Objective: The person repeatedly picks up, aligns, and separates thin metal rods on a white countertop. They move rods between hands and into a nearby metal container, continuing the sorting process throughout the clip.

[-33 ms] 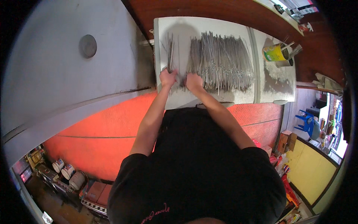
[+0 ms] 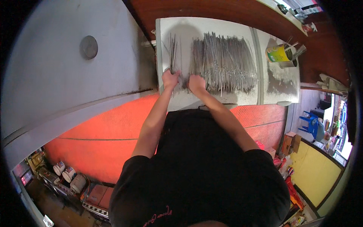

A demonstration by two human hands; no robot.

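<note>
Many thin grey metal skewers lie side by side in a broad layer on a white worktop, their ends pointing away from me and toward me. At the worktop's left side, my left hand is closed round a small bunch of skewers, whose far ends fan out slightly. My right hand rests at the near left corner of the broad layer, fingers curled over the skewers' near ends. Its fingertips are partly hidden. A strip of worktop with dark smudges separates the two hands.
Right of the layer, past a seam, stand a yellow-green can and a metal can with sticks in them. A large grey panel with a round knob borders the left. A brown wooden edge runs behind.
</note>
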